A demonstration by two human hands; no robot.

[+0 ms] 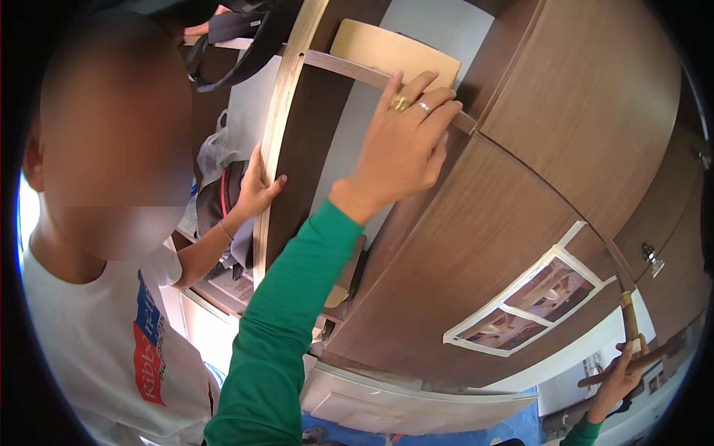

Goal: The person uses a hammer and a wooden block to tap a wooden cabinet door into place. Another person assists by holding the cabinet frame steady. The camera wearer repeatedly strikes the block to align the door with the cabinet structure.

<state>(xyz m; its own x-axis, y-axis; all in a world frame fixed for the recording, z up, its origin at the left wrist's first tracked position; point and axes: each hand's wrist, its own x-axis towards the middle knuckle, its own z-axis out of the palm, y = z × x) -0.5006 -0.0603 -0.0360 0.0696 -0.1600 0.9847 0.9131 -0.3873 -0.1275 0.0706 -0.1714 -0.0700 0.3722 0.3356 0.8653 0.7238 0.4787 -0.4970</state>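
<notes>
My left hand (401, 145), ringed and in a green sleeve, curls its fingers over the front shelf edge (349, 70) of a wooden cabinet, just below a pale tan box (390, 49). Low on the right, my right hand (621, 372) grips a wooden-handled tool (629, 316) whose narrow metal end reaches up to the seam between cabinet doors (513, 223). A dark wooden piece crosses beside that hand; whether it is also held I cannot tell. Two taped pictures (524, 301) are fixed to the lower door.
A person (89, 327) in a white T-shirt stands close on the left, one hand (256, 193) on the plywood upright (294, 89). Bags (234, 215) sit on shelves behind that hand. Metal hinges (651, 259) show at the right; blue flooring (498, 416) lies below.
</notes>
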